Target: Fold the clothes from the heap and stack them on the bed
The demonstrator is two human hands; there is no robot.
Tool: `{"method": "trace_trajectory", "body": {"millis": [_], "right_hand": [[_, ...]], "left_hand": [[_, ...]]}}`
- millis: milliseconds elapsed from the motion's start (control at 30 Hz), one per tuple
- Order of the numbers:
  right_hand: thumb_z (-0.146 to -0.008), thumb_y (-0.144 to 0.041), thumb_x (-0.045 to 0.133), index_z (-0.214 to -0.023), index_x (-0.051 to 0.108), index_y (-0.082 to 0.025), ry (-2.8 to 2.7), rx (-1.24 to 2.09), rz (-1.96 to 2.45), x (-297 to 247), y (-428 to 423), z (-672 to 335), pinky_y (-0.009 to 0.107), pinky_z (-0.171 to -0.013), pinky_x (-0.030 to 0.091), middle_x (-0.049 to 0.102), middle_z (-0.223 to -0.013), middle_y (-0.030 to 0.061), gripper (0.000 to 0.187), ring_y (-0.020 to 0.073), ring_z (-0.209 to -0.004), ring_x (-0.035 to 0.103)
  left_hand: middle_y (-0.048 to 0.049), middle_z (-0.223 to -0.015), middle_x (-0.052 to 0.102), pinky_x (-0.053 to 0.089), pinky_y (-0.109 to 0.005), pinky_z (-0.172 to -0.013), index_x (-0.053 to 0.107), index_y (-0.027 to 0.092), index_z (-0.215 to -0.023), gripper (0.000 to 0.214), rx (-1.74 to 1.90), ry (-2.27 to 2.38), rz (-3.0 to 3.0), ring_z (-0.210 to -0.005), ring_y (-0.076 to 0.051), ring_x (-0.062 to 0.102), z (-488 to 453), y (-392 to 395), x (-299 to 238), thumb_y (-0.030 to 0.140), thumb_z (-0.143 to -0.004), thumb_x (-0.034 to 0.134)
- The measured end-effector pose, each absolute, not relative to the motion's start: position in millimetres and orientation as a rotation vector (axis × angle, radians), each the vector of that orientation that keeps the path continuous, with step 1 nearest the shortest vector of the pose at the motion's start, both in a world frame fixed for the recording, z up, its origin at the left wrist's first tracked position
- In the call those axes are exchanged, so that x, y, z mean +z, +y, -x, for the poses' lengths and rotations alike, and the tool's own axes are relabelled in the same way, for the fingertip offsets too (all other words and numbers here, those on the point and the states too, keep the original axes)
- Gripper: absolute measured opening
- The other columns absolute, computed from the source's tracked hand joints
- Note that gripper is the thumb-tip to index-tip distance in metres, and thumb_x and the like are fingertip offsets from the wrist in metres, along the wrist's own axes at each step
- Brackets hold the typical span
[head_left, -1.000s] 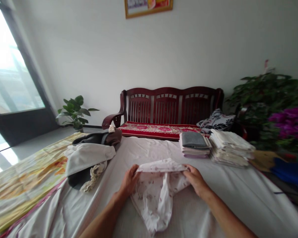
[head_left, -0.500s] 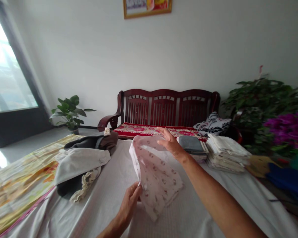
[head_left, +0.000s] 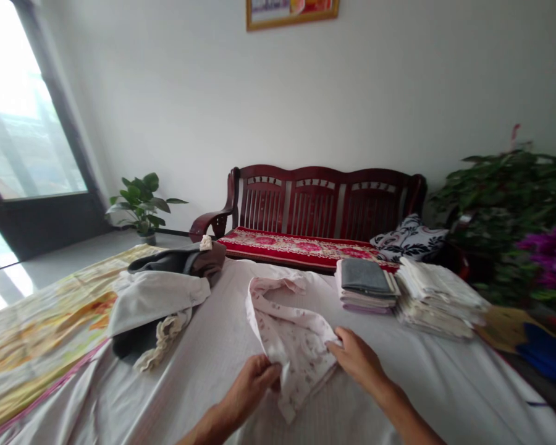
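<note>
A small pale pink garment with a tiny print lies stretched out on the white sheet in front of me. My left hand pinches its near left edge, fingers closed on the cloth. My right hand grips its near right edge. The garment's far end lies crumpled toward the bench.
A heap of unfolded grey, white and brown clothes lies to the left. Two stacks of folded cloth sit at the right. A yellow patterned sheet is far left. Behind stand a dark red wooden bench, a patterned cushion and plants.
My right hand has come down from the garment's raised far end to its near right edge. The garment, held up before, now lies on the sheet. My left hand stays at the near edge.
</note>
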State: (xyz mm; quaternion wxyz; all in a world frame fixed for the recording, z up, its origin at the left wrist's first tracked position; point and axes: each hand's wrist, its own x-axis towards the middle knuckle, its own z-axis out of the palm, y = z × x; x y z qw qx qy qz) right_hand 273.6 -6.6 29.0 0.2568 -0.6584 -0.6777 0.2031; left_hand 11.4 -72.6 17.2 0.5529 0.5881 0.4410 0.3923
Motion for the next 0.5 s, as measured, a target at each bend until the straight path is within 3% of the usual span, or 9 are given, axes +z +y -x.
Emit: {"method": "trace_trajectory", "body": {"millis": [100, 167, 267, 333, 500], "right_hand": [[-0.078, -0.049, 0.061, -0.089, 0.065, -0.022, -1.393, 1.012, 1.395, 59, -4, -262, 0.031, -0.07, 0.051, 0.073, -0.084, 0.0026, 0.029, 0.0238, -0.083, 0.068], [-0.071, -0.048, 0.072, -0.097, 0.067, -0.023, -1.033, 1.131, 1.167, 79, 2, -277, 0.031, -0.069, 0.054, 0.074, -0.084, 0.0003, 0.036, 0.0227, -0.081, 0.069], [-0.06, -0.036, 0.081, -0.078, 0.065, -0.024, -0.672, 1.11, 1.081, 92, 10, -322, 0.034, -0.071, 0.058, 0.073, -0.07, -0.0002, 0.027, 0.024, -0.074, 0.071], [-0.062, -0.038, 0.078, -0.077, 0.067, -0.023, -0.589, 1.23, 1.182, 85, 7, -352, 0.04, -0.074, 0.06, 0.074, -0.07, 0.0048, 0.023, 0.0287, -0.075, 0.073], [-0.067, -0.042, 0.079, -0.091, 0.071, -0.02, -0.82, 1.397, 1.257, 48, -33, -381, 0.046, -0.09, 0.056, 0.079, -0.092, 0.01, 0.033, 0.0335, -0.098, 0.073]], "left_hand": [[-0.0049, -0.064, 0.065, 0.049, -0.029, -0.074, 0.066, 0.014, -0.064, 0.048, 0.926, 0.959, -1.434, -0.068, -0.018, 0.061, -20, -89, 31, 0.055, -0.086, 0.054], [-0.0052, -0.069, 0.068, 0.05, -0.03, -0.076, 0.072, 0.017, -0.071, 0.047, 0.742, 0.877, -1.517, -0.074, -0.019, 0.064, -27, -104, 37, 0.059, -0.086, 0.056], [-0.0013, -0.074, 0.07, 0.051, -0.027, -0.073, 0.076, 0.026, -0.087, 0.035, 0.484, 0.811, -1.62, -0.078, -0.019, 0.066, -32, -123, 43, 0.059, -0.081, 0.065], [0.001, -0.077, 0.071, 0.051, -0.025, -0.07, 0.075, 0.031, -0.093, 0.031, 0.44, 0.803, -1.639, -0.076, -0.018, 0.067, -30, -121, 48, 0.058, -0.081, 0.066], [-0.0047, -0.087, 0.073, 0.05, -0.027, -0.07, 0.072, 0.017, -0.104, 0.047, 0.612, 1.07, -1.791, -0.076, -0.018, 0.066, -27, -58, 87, 0.051, -0.095, 0.04]]}}
